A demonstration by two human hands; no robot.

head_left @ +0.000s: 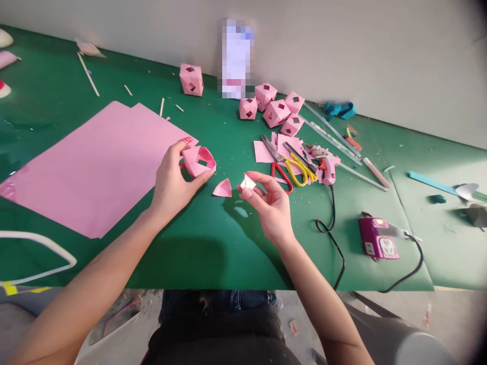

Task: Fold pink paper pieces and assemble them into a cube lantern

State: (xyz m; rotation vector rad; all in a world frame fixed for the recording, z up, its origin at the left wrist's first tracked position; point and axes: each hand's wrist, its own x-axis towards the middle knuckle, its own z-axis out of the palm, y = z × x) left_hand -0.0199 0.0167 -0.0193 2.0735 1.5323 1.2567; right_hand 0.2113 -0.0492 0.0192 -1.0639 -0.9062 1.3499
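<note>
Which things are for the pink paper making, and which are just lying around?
Probably for the making:
- open pink shape, left hand
- small folded piece, right hand
- loose pink piece
- perhaps big pink paper, scissors, glue gun

Probably just lying about:
- blue strip
- thin stick

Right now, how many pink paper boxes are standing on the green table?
6. One lone box near the wall; to its right, a small box, a back box, a middle box, an upper right box and a lower right box. Others might hide behind them.
</note>
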